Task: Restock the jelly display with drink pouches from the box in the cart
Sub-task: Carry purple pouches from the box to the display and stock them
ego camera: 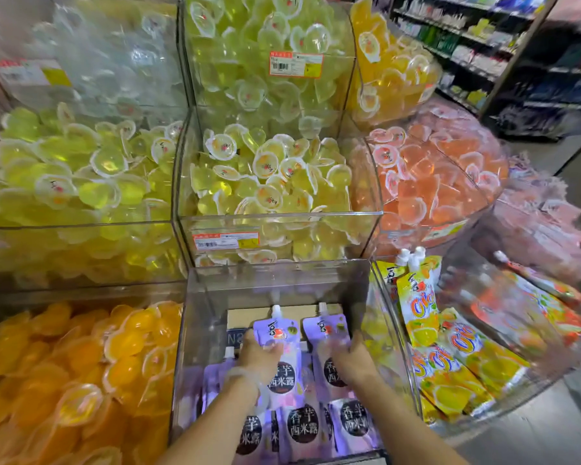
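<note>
Two purple drink pouches with white caps stand at the back of a clear bin (275,280), on top of more purple pouches (302,427) that lie flat by its front edge. The left hand (259,355) grips the left pouch (279,333) and the right hand (349,359) grips the right pouch (326,330). Just beside the bin's right wall is a bin of yellow and orange pouches (450,357), by its left wall are orange jelly cups (81,364), and behind it are yellow jelly cups (269,176).
</note>
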`<state>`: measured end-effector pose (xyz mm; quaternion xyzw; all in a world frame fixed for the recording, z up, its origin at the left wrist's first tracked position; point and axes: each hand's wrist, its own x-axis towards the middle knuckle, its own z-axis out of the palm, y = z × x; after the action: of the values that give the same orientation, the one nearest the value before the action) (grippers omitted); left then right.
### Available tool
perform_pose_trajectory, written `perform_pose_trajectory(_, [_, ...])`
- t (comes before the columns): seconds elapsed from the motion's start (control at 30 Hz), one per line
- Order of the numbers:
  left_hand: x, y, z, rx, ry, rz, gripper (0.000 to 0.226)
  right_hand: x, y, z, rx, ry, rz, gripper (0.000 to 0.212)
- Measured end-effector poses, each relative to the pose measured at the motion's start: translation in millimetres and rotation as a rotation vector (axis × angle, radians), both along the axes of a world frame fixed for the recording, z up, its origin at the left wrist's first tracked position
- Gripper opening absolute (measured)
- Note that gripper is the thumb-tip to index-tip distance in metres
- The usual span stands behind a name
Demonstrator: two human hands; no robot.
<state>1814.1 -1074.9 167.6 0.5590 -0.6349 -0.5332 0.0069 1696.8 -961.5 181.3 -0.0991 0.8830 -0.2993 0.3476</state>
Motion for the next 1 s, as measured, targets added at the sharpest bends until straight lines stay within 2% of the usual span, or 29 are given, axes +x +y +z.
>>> perform_pose_trajectory(0.07, [0, 4, 6, -0.127, -0.091, -0.151, 0.078, 8, 3, -1, 0.072, 0.093, 0.135, 0.062])
perform_pose_trajectory(0.13, [3, 9, 12, -0.174, -0.221, -0.294, 0.085, 14, 3, 2, 0.128, 0.188, 0.293, 0.057])
perform_pose_trajectory(0.23, [7, 15, 16, -0.194, -0.352, -0.443, 0.091, 18, 4, 3, 0.228, 0.203, 0.455, 0.056])
perform_pose_trajectory(0.37, [5, 21, 18, -0.157, -0.300, -0.449, 0.088, 18, 11, -3, 0.242, 0.225, 0.552, 0.059])
perform_pose_trajectory(0.5, [2, 25, 14, -0.180, -0.169, -0.415, 0.079, 16, 14, -7, 0.284, 0.266, 0.491, 0.066])
perform_pose_trajectory(0.6, [-3, 26, 14, -0.186, -0.141, -0.345, 0.074, 18, 17, -7, 0.297, 0.281, 0.471, 0.068])
perform_pose_trajectory(0.73, [-11, 29, 17, -0.219, -0.137, -0.299, 0.068, 23, 23, -2, 0.307, 0.395, 0.681, 0.071])
perform_pose_trajectory(0.8, [-14, 32, 20, -0.259, -0.153, -0.324, 0.067, 25, 26, 0, 0.377, 0.448, 0.752, 0.072])
perform_pose_trajectory(0.93, [-10, 39, 23, -0.439, -0.228, -0.516, 0.062, 21, 28, 3, 0.422, 0.447, 0.730, 0.076])
perform_pose_trajectory(1.0, [-7, 42, 22, -0.420, -0.254, -0.572, 0.057, 20, 28, 6, 0.414, 0.405, 0.734, 0.075])
